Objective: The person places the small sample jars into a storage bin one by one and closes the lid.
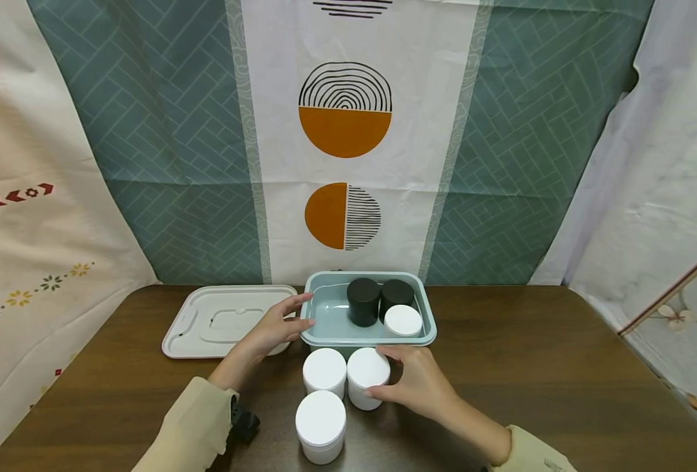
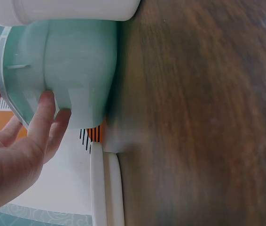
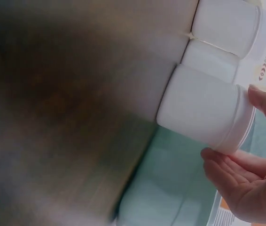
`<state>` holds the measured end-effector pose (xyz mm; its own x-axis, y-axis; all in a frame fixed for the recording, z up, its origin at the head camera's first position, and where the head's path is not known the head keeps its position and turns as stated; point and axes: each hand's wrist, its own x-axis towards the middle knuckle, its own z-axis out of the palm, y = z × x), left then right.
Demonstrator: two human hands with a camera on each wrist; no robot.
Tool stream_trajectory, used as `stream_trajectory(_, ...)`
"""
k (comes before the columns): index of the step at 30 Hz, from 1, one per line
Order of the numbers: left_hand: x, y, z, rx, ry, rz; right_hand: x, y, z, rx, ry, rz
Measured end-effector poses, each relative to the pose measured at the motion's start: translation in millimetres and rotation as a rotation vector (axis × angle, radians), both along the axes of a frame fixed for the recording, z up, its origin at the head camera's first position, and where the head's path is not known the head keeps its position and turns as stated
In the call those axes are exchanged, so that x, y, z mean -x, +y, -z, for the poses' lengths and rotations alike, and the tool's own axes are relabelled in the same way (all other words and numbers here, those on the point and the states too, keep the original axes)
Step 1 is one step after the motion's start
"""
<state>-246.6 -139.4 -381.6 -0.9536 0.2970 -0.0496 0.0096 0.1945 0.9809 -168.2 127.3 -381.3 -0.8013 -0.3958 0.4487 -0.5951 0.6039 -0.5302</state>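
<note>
On the table (image 1: 537, 367), a white jar (image 1: 368, 370) stands within the right hand's (image 1: 421, 383) grip, left hand (image 1: 277, 326) gripping a bin (image 1: 333, 307).

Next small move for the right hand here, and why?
I'd probably lift the pinched white jar straight up, higher than the near rim of the blue tray. The right hand pinches it near the top, the left hand is at the tray's left side, and bare floor shows left of the two black jars.
</note>
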Motion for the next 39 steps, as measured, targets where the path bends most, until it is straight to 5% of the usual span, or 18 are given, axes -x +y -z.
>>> stream_trajectory(10, 1.2, -1, 1.1, -0.001, 0.004, 0.001, -3.0, 4, -9.6, 0.067, -0.048, -0.037)
stream_trajectory(21, 0.6, 0, 0.6, 0.013, 0.006, -0.003, -2.5, 17, -59.7, 0.186, -0.120, -0.060)
stream_trajectory(29, -0.7, -2, -1.1, 0.006, 0.006, 0.003, 15.0, 16, -83.6, 0.210, -0.148, 0.012)
stream_trajectory(39, -0.4, -1, -0.3, -0.004, 0.004, 0.011, 51.3, 5, -73.7, 0.229, -0.123, 0.040)
